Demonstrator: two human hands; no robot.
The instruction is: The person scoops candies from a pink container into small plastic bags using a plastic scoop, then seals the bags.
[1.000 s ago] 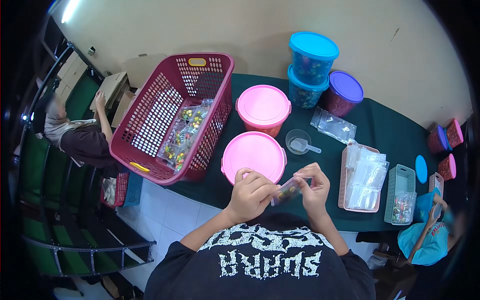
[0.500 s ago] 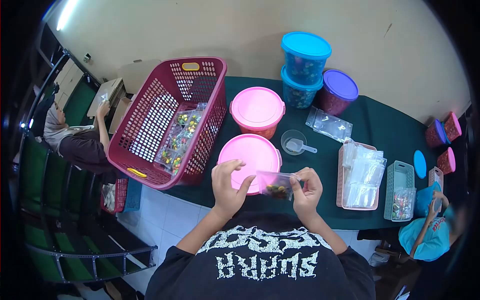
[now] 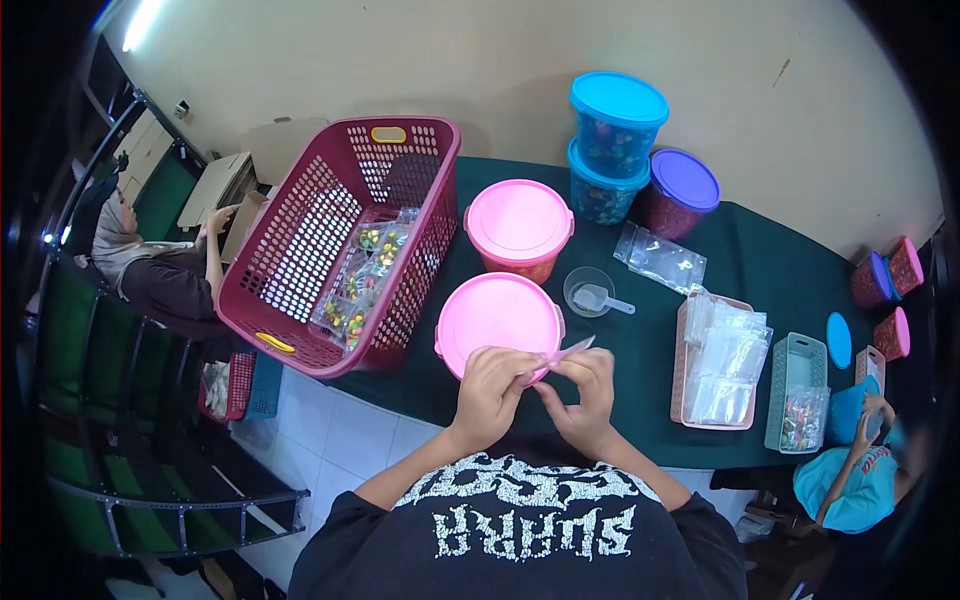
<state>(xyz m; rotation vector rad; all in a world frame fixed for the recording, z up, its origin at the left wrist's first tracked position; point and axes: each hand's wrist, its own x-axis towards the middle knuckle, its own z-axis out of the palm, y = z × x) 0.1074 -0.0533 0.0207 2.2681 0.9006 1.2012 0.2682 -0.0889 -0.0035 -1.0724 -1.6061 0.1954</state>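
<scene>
My left hand [image 3: 487,397] and my right hand [image 3: 583,398] are close together in front of my chest. Both are closed, pinching the top edge of a small clear plastic bag [image 3: 572,351]. One corner of the bag sticks up between my fingers; the rest, with its contents, is mostly hidden by my hands. Just beyond them stands a tub with a pink lid [image 3: 500,322], and behind it a second pink-lidded tub [image 3: 518,220]. A clear bowl [image 3: 588,290] with a white scoop [image 3: 606,300] sits to the right.
A maroon laundry basket [image 3: 440,215] at left holds several filled bags [image 3: 365,270]. Blue-lidded tubs [image 3: 618,98] and a purple-lidded tub [image 3: 684,180] stand at the back. Flat bags [image 3: 725,350] fill a pink basket [image 3: 681,385]. Other people [image 3: 165,280] are at both sides.
My left hand has moved right and closed on the bag. The bag, earlier held by my right hand with colourful pieces showing, is now turned between both hands.
</scene>
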